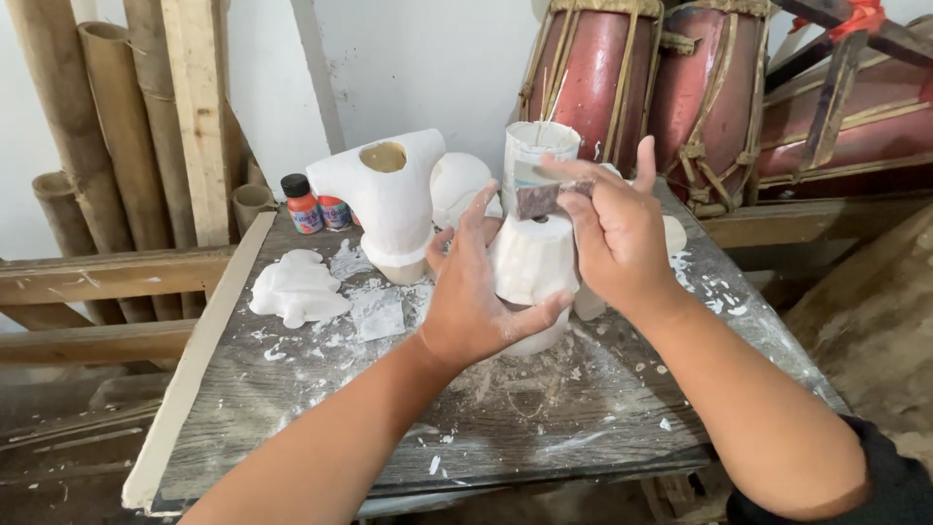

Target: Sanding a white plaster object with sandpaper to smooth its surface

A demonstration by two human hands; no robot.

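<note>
Left hand [476,301] gripped the white plaster piece [530,261] while right hand [607,238] pinched a sanding scrap [537,199] at its top; smoothing looked underway, chips littering the table [583,408].

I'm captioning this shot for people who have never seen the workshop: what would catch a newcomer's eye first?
First, the two hands at centre: the left hand grips a white plaster piece while the right hand holds a small dark pad at its top. Behind them to the left stands a white torso-shaped cast on the dusty grey tabletop. Two red drums rise at the back right.
</note>
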